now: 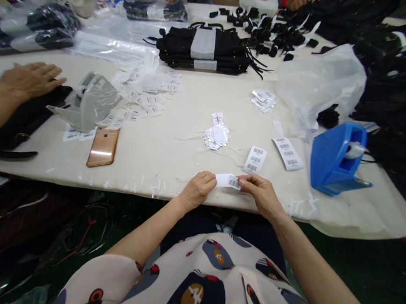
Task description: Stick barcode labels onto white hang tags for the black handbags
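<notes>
Patterned shirt (193, 293) fills the space nearest the camera; beyond it, at the near edge of the desk (153, 146), a white tag (223, 181) is stretched between two hands. Fingers of the left hand (199, 189) grasp its left end, while those of the right hand (260, 192) pinch the right end, beside its printed barcode (234, 183). It should handle as light, thin paper: flexible, easily creased or torn, perhaps slightly slick. Best held by its ends, pinching gently, clear of the printed bars.

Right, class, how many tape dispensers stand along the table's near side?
2: a blue dispenser right of the right hand, and a grey dispenser near the phone.
</notes>
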A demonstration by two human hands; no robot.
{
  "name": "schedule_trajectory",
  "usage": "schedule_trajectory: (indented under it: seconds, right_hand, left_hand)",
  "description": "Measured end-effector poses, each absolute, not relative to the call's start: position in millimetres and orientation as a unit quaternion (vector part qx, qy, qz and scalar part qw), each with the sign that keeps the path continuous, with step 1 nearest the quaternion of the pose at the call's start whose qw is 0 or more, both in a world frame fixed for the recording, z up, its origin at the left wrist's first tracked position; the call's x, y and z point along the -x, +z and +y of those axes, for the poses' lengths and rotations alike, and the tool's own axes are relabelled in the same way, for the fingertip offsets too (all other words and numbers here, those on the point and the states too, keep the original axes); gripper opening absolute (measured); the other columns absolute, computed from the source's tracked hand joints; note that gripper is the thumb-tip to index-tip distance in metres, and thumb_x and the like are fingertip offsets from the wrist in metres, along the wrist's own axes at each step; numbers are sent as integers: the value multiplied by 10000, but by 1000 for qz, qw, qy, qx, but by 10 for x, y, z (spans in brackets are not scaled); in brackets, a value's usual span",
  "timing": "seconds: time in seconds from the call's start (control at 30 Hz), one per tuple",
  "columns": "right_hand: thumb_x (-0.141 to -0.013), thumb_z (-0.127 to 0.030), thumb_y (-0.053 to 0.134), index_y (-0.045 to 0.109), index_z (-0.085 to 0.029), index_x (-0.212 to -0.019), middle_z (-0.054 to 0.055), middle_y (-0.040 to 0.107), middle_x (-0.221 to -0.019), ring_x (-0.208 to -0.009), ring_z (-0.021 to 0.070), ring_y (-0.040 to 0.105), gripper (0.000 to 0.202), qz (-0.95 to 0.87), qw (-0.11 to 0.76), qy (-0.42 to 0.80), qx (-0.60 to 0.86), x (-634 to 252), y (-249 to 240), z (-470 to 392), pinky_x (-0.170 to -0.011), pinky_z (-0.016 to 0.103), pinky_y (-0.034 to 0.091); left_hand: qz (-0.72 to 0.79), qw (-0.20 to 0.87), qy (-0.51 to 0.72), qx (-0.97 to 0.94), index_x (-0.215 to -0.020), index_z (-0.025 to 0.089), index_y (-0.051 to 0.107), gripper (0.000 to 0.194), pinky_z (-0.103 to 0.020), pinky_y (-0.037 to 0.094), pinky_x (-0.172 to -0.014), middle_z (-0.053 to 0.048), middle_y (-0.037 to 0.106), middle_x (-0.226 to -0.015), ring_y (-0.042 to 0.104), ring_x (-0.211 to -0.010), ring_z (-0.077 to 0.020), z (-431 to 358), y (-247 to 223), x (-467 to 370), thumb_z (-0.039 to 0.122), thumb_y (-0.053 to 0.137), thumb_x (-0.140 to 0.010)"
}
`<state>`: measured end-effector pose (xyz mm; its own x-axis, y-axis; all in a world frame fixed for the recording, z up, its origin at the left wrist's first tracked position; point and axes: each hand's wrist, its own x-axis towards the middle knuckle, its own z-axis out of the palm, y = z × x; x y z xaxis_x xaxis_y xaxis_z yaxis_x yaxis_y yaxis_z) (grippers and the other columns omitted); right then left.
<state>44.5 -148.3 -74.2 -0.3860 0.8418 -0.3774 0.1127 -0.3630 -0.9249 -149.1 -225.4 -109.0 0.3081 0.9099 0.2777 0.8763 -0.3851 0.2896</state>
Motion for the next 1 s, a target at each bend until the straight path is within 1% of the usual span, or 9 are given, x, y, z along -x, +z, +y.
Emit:
schedule_trajectory:
  seconds: [0.07, 0.1, 0.17, 0.27, 0.5, 0.67, 0.8, 1.0]
  right_hand:
    - [-616, -363, 705, 612, -165, -630, -21, 605, -577, -538, 95, 512, 219, -536, 209, 674, 463, -363, -701, -1374, -549, 228, 410]
    - [-603, -375, 707, 594, -168, -607, -29, 578, -519, -494, 92, 492, 236, -547, 182, 675, 460, -313, -690, -1328, -510, 226, 394]
    - [-578, -387, 712, 558, -180, -582, -33, 558, -466, -438, 93, 474, 258, -558, 142, 672, 466, -220, -689, -1259, -450, 221, 365]
    - [-568, -387, 710, 539, -190, -584, -30, 561, -441, -402, 92, 468, 261, -568, 103, 665, 474, -146, -726, -1212, -410, 212, 353]
    - [-536, -379, 731, 541, -185, -573, -29, 564, -428, -399, 91, 484, 274, -554, 93, 671, 484, -150, -775, -1198, -410, 212, 399]
    - [-547, -375, 727, 544, -184, -599, -27, 578, -448, -417, 94, 504, 270, -552, 84, 681, 474, -171, -783, -1184, -427, 208, 408]
    - [-549, -352, 725, 540, -189, -619, -33, 585, -473, -430, 94, 510, 256, -543, 103, 685, 475, -195, -787, -1201, -451, 215, 416]
    - [-549, -306, 721, 534, -193, -579, -32, 567, -431, -400, 100, 495, 221, -555, 86, 670, 486, -162, -756, -1211, -414, 217, 400]
  left_hand:
    - [556, 55, 220, -799, -841, 132, 569, 297, -284, 406, -786, -86, 576, -901, 478, -919, -165, -2261, -1114, 1507, 100, 277, -885]
    - [558, 60, 225, -797, -840, 132, 572, 291, -281, 409, -791, -85, 579, -902, 478, -920, -164, -2262, -1121, 1512, 97, 287, -881]
    - [560, 66, 230, -793, -839, 133, 576, 277, -278, 413, -803, -81, 584, -907, 477, -921, -162, -2264, -1133, 1516, 92, 304, -875]
    - [562, 73, 241, -788, -852, 134, 575, 256, -275, 414, -820, -74, 585, -926, 477, -921, -157, -2266, -1152, 1514, 82, 325, -865]
    - [568, 86, 251, -779, -859, 143, 575, 256, -280, 415, -830, -71, 583, -928, 483, -923, -160, -2270, -1153, 1514, 87, 326, -864]
    - [565, 80, 259, -780, -858, 136, 575, 249, -279, 417, -834, -71, 588, -927, 480, -918, -157, -2273, -1158, 1513, 97, 329, -871]
    - [567, 83, 257, -778, -865, 136, 577, 242, -282, 422, -832, -74, 588, -920, 481, -917, -154, -2274, -1174, 1517, 105, 338, -871]
    - [569, 86, 259, -776, -872, 142, 581, 248, -287, 427, -833, -76, 588, -939, 483, -929, -157, -2273, -1178, 1522, 91, 338, -863]
